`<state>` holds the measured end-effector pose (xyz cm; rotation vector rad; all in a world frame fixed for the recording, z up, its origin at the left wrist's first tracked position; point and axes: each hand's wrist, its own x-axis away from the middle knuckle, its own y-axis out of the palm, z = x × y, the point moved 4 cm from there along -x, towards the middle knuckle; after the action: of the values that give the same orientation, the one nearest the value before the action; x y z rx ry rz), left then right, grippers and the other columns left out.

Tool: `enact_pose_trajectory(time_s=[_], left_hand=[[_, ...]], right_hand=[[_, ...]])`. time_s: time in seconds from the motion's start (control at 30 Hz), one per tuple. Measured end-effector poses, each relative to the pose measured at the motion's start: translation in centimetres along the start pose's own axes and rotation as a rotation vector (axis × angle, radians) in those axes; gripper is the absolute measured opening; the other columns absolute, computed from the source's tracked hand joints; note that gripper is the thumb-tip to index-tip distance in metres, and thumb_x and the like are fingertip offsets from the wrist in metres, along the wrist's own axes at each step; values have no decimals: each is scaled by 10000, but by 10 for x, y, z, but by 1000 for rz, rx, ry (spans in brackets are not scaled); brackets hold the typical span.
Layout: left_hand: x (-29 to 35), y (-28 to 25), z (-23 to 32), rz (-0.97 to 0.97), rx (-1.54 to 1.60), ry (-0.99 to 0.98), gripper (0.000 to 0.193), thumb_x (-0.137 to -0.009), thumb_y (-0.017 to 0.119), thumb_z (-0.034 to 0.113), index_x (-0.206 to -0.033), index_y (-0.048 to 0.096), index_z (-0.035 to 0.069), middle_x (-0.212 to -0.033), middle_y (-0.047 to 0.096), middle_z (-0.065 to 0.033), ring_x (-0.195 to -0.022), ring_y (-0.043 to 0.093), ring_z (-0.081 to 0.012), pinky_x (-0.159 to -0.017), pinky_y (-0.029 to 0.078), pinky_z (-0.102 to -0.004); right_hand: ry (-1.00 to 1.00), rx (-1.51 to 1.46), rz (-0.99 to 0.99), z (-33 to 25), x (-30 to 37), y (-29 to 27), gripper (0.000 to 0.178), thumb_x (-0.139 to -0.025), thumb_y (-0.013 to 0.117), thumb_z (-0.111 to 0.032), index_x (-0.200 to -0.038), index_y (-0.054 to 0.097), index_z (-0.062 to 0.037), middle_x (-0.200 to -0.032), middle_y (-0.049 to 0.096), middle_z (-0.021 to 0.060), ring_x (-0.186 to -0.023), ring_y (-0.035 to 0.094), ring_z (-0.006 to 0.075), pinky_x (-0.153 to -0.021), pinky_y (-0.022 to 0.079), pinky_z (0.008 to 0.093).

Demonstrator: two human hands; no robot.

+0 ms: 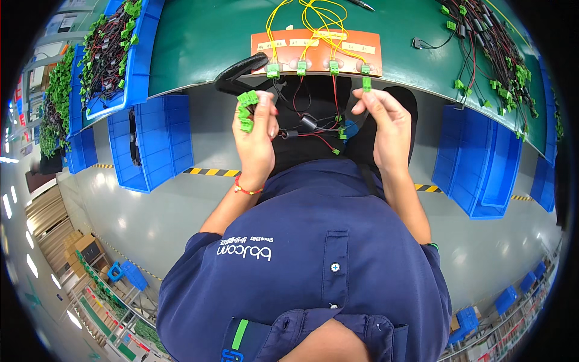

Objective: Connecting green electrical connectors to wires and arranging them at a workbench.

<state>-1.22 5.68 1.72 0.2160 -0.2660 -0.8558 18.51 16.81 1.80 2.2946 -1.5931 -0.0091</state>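
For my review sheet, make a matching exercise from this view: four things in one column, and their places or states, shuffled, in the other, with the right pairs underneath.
Things
1. Left hand
2. Right hand
3. Red bracelet
4. Orange board

Places and states
A. Lies at the near edge of the green table
B. Holds a single green plug at the fingertips
C. Is worn around a wrist
D. Holds a bunch of green plugs

Right pairs
1-D, 2-B, 3-C, 4-A
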Motion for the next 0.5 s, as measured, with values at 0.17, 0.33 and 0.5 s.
enact_pose_trajectory(time_s=[0.17, 0.33, 0.5], left_hand=[[-2, -3, -11, -95, -47, -207, 313, -1015, 554, 202, -1248, 581, -4, -859, 570, 7, -605, 447, -29, -501, 358, -197], [9, 6, -18, -213, -96, -294, 304, -1018, 544, 192, -1237, 591, -13, -849, 565, 14, -615, 442, -33, -516, 352, -197], [10, 2, -21, -288, -144, -364, 216, -998, 587, 199, -1088, 645, 11, -804, 533, 19, -583, 405, -29, -514, 319, -193]], right_hand=[[155, -270, -45, 13, -8, -1, 249, -946, 605, -171, -1036, 706, 38, -786, 664, 51, -787, 607, 124, -822, 452, 263], [186, -408, -54, 16, -16, 0, 249, -947, 605, -171, -1046, 704, 36, -820, 669, 56, -802, 607, 128, -830, 453, 268], [60, 24, -27, 1, -19, 2, 171, -937, 642, -144, -1004, 705, 0, -823, 657, 33, -767, 594, 127, -803, 459, 271]])
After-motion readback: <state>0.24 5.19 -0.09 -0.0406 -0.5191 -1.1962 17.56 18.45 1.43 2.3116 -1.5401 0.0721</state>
